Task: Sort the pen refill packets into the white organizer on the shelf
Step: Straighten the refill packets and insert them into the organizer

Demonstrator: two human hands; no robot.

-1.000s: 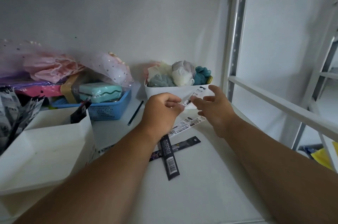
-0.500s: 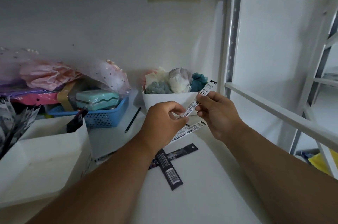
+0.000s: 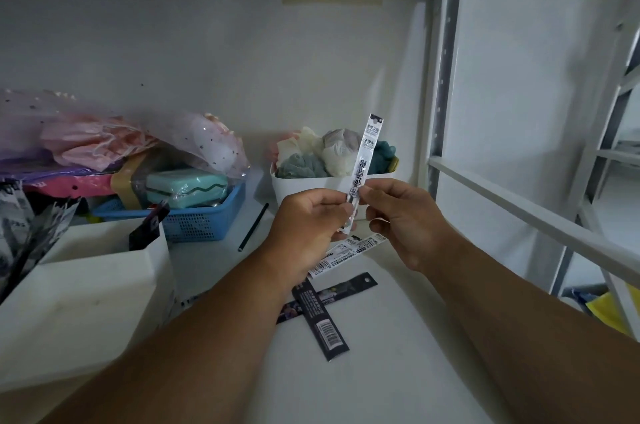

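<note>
White organizer: your tall white plastic organizer (image 3: 104,288) at the left holds one black packet (image 3: 147,227) upright.
Blue basket: one mesh blue plastic basket (image 3: 204,217) carries a mint-green case (image 3: 185,188).
White tub: one (image 3: 304,186), filled with soft cloth bundles.
Hands: your left hand (image 3: 308,219) and right hand (image 3: 401,215) both pinch one clear white-printed pen refill packet (image 3: 364,160), upright above the shelf.
Shelf count: two black packets (image 3: 323,323), crossed; white ones (image 3: 346,252) overlap, number unclear.

- One head-worn wide-angle view looks forward and slightly down into a shelf (image 3: 398,337) bay, close in.
- Both forearms enter from 6 o'clock; the left hand (image 3: 308,219) and right hand (image 3: 405,215) meet near centre.
- The white organizer (image 3: 86,285) sits at 9 o'clock.
</note>
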